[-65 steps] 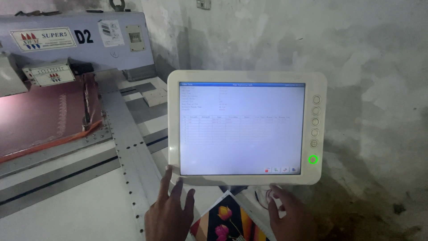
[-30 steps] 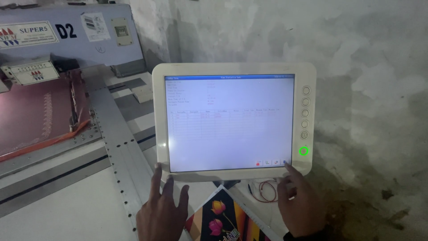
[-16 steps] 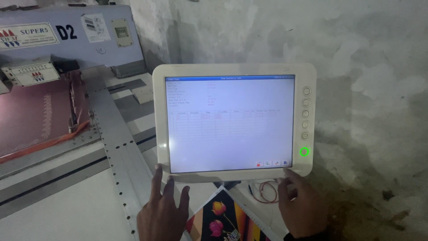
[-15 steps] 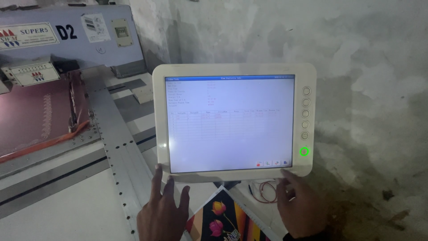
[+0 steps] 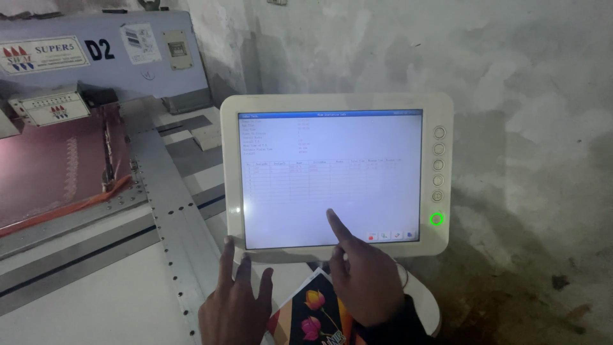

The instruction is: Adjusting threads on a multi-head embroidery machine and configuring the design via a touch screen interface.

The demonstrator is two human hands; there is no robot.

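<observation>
Right hand (image 5: 365,281): index fingertip on lit screen, lower centre | Control panel (image 5: 336,176): white, upright, green lamp (image 5: 436,219) lit at lower right | Left hand (image 5: 235,306): fingers spread, at panel's lower left edge | Flower-printed card (image 5: 306,313): between hands | Red fabric (image 5: 57,169): on machine bed, left.

Dim, grainy room; glaring white screen (image 5: 330,179) the main light, hands silhouetted.

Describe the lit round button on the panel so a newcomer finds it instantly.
Start at the white touchscreen panel in front of the grey wall. Down its right bezel runs a column of round buttons. The green-ringed button is the lowest, set apart below the grey buttons and the only one glowing.
</observation>
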